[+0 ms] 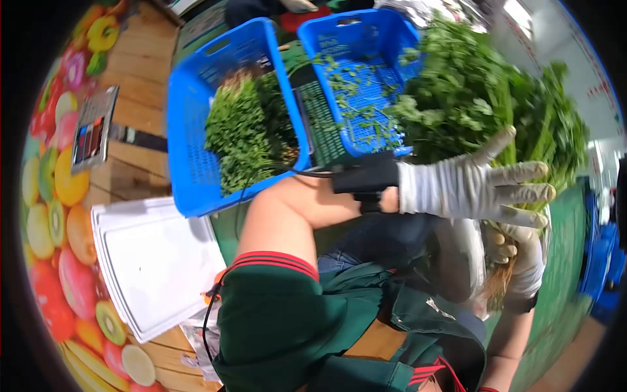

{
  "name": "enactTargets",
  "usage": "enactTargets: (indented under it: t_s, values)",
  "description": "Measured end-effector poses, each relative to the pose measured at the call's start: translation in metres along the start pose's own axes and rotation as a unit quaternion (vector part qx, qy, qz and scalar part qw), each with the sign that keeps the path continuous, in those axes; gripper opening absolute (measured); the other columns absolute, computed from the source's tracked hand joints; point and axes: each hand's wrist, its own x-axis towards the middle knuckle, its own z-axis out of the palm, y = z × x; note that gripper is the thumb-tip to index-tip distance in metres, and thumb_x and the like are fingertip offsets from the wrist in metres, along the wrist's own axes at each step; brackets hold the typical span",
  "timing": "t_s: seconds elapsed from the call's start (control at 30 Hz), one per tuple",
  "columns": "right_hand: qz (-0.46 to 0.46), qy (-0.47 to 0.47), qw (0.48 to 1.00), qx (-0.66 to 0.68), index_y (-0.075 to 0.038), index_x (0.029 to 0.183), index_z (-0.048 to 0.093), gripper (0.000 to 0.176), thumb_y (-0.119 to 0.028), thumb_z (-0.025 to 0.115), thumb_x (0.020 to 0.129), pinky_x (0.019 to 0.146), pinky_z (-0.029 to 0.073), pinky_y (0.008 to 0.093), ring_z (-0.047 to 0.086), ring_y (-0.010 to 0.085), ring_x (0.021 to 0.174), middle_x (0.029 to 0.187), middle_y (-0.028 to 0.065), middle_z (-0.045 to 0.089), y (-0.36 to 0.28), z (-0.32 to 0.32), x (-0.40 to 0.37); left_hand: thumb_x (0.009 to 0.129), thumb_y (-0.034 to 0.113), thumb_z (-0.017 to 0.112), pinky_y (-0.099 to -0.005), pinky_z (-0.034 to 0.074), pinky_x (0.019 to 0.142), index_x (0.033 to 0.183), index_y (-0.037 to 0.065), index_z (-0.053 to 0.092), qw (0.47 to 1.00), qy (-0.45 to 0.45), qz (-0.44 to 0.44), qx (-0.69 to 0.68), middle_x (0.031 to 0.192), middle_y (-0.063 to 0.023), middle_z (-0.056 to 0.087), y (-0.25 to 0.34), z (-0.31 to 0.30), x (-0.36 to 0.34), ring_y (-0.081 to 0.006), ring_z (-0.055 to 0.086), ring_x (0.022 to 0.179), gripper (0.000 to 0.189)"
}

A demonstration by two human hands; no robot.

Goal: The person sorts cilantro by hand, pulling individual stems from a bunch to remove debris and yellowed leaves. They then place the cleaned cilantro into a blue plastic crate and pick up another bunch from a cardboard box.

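My left hand (480, 186), in a white glove with stained fingertips, is open with its fingers spread. It lies in front of the stems of a large bunch of leafy greens (470, 98) that look like coriander. My right hand (519, 258), also gloved, is closed around the lower end of that bunch, where brownish roots hang below the fingers. The leaves fan out toward the upper right. A whitish, blurred thing (459, 255) is beside my right hand; I cannot make out what it is.
A blue crate (186, 130) holds bunched greens. Another blue crate (320, 32) has loose sprigs on its bottom. A white lid-like panel (157, 261) and a grey-framed device (95, 130) are at left, near a fruit-print surface (78, 281). Another person's gloved hand (300, 5) shows at the top.
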Motion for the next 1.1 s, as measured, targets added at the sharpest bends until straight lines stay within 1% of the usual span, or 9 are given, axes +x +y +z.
enactTargets:
  t_s: [0.23, 0.3, 0.37, 0.5, 0.7, 0.77, 0.8, 0.93, 1.1]
  values:
    - [-0.042, -0.333, 0.866, -0.370, -0.005, 0.094, 0.064, 0.019, -0.016, 0.063, 0.079, 0.038, 0.030, 0.0203, 0.045, 0.0049, 0.045, 0.063, 0.0022, 0.055, -0.056, 0.166, 0.089, 0.081, 0.025, 0.050, -0.0724, 0.014, 0.099, 0.134, 0.033, 0.038, 0.980, -0.173, -0.065, 0.068, 0.149, -0.0058, 0.022, -0.101, -0.135, -0.091, -0.0302, 0.014, 0.140, 0.054]
    - [-0.052, -0.406, 0.815, -0.411, -0.006, 0.100, 0.066, 0.024, -0.015, 0.066, 0.078, 0.039, 0.031, 0.0196, 0.045, 0.0041, 0.046, 0.064, 0.0025, 0.058, -0.049, 0.216, 0.118, 0.086, 0.021, 0.048, -0.0720, 0.007, 0.098, 0.130, 0.024, 0.048, 0.958, -0.254, -0.107, 0.081, 0.146, -0.0178, 0.028, -0.118, -0.184, -0.107, -0.0364, 0.013, 0.139, 0.043]
    - [-0.008, -0.443, 0.794, -0.416, -0.006, 0.078, 0.063, 0.016, -0.022, 0.064, 0.078, 0.039, 0.032, 0.0217, 0.042, 0.0055, 0.044, 0.060, -0.0004, 0.055, -0.039, 0.265, 0.136, 0.056, 0.025, 0.078, -0.0610, 0.017, 0.104, 0.129, 0.022, 0.048, 0.934, -0.274, -0.142, 0.182, 0.131, -0.0053, 0.042, -0.126, -0.213, -0.132, -0.0286, 0.032, 0.128, 0.079]
    - [0.028, -0.564, 0.724, -0.397, -0.006, 0.074, 0.062, 0.015, -0.021, 0.064, 0.080, 0.038, 0.030, 0.0208, 0.039, 0.0051, 0.043, 0.061, -0.0016, 0.055, -0.015, 0.336, 0.155, 0.060, 0.007, 0.063, -0.0521, 0.027, 0.101, 0.132, 0.021, 0.046, 0.886, -0.346, -0.217, 0.221, 0.118, -0.0087, 0.046, -0.125, -0.261, -0.167, -0.0282, 0.042, 0.110, 0.075]
    - [0.092, -0.551, 0.745, -0.366, -0.004, 0.087, 0.065, 0.025, -0.029, 0.064, 0.081, 0.047, 0.045, 0.0277, 0.055, 0.0154, 0.050, 0.069, 0.0073, 0.064, 0.066, 0.371, 0.227, 0.055, 0.028, 0.078, -0.0458, 0.035, 0.090, 0.138, 0.014, 0.034, 0.779, -0.526, -0.286, 0.186, 0.108, -0.0068, 0.049, -0.132, -0.233, -0.227, -0.0248, 0.047, 0.102, 0.095]
    - [-0.250, -0.364, 0.594, -0.672, 0.000, 0.089, 0.066, 0.034, -0.033, 0.064, 0.081, 0.060, 0.050, 0.0338, 0.062, 0.0203, 0.062, 0.077, 0.0077, 0.066, 0.077, 0.357, 0.243, 0.056, 0.036, 0.080, -0.0456, 0.040, 0.082, 0.140, 0.013, 0.028, 0.756, -0.554, -0.326, 0.122, 0.107, -0.0076, 0.050, -0.135, -0.172, -0.291, -0.0251, 0.049, 0.101, 0.101]
    - [-0.236, -0.314, 0.592, -0.704, 0.002, 0.095, 0.064, 0.038, -0.033, 0.063, 0.082, 0.067, 0.050, 0.0336, 0.063, 0.0210, 0.069, 0.082, 0.0087, 0.067, 0.074, 0.344, 0.242, 0.058, 0.036, 0.080, -0.0474, 0.041, 0.083, 0.142, 0.012, 0.023, 0.750, -0.551, -0.363, 0.048, 0.115, -0.0115, 0.049, -0.132, -0.140, -0.325, -0.0286, 0.049, 0.105, 0.104]
    - [-0.144, -0.331, 0.845, -0.394, 0.005, 0.118, 0.055, 0.043, -0.025, 0.059, 0.087, 0.082, 0.047, 0.0300, 0.060, 0.0156, 0.089, 0.106, 0.0109, 0.064, 0.016, 0.231, 0.191, 0.053, 0.042, 0.084, -0.0503, 0.041, 0.093, 0.145, 0.010, 0.012, 0.617, -0.671, -0.406, -0.070, 0.138, -0.0197, 0.035, -0.122, -0.058, -0.412, -0.0365, 0.042, 0.122, 0.121]
    - [-0.177, 0.059, 0.933, -0.308, 0.001, 0.116, 0.058, 0.033, -0.021, 0.055, 0.090, 0.077, 0.047, 0.0245, 0.059, 0.0095, 0.083, 0.095, 0.0063, 0.064, -0.001, 0.051, 0.104, 0.039, 0.058, 0.083, -0.0607, 0.036, 0.092, 0.143, 0.016, 0.023, 0.653, -0.661, -0.367, 0.047, 0.141, -0.0178, 0.032, -0.121, -0.100, -0.348, -0.0402, 0.036, 0.124, 0.127]
